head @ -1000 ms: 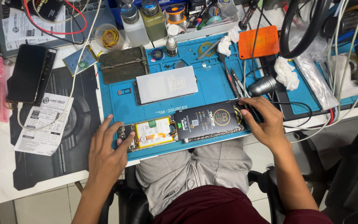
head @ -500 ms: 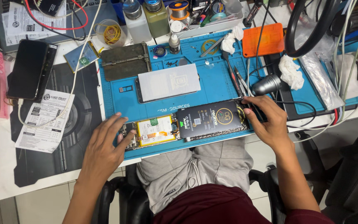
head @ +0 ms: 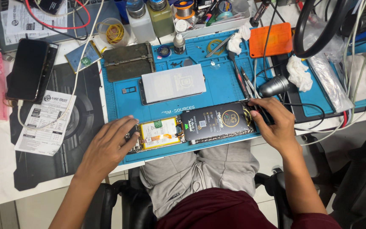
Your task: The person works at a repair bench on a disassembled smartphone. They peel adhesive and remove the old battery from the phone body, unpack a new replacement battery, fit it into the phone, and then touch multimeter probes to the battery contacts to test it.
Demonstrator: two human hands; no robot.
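An opened phone (head: pixel 159 133) with a yellow-labelled battery lies at the front edge of the blue work mat (head: pixel 123 101). A black screen panel (head: pixel 217 122) with printed stickers partly covers its right end. My left hand (head: pixel 109 146) rests on the phone's left end, fingers spread over it. My right hand (head: pixel 276 123) grips the right end of the black panel, fingertips on its edge. Whether the panel is lifted or lying flat I cannot tell.
A white-backed screen (head: pixel 172 83) lies mid-mat, a dark metal plate (head: pixel 128 61) behind it. Tweezers and drivers (head: pixel 242 76), an orange pad (head: pixel 272 39), white wipes (head: pixel 299 72), bottles (head: pixel 140 19) and cables crowd the back. A black phone (head: pixel 30 68) and papers (head: pixel 45 123) lie left.
Both hands stay on the two ends of the phone. My left hand has shifted slightly inward over the phone's left end; the panel sits in almost the same place.
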